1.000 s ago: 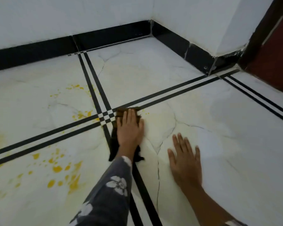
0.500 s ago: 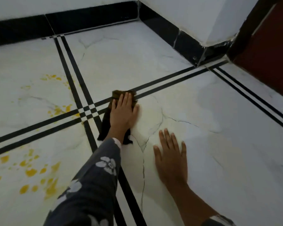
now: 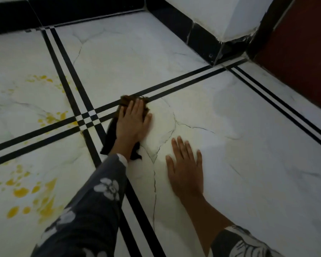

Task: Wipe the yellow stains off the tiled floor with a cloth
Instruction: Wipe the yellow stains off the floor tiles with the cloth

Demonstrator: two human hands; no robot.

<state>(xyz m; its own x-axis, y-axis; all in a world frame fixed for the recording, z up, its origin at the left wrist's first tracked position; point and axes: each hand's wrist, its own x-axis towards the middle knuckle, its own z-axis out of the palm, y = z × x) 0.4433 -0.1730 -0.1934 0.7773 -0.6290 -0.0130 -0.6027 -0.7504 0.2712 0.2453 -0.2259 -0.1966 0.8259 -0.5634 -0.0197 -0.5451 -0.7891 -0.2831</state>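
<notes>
In the head view, the left hand (image 3: 132,121) lay flat, its grip open, pressing a dark brown cloth (image 3: 111,135) onto the white tiled floor (image 3: 248,145) just right of the black stripe crossing (image 3: 87,117). The right hand (image 3: 185,167) rested palm-down, grip open and empty, nearby. Yellow stains (image 3: 26,193) lay left of the stripes, well apart from the cloth.

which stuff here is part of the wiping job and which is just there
Part of the job:
cloth
left hand, flat on the cloth
yellow stains
tiled floor

Just there:
right hand, flat on the bare floor
black skirting
dark red door
</notes>
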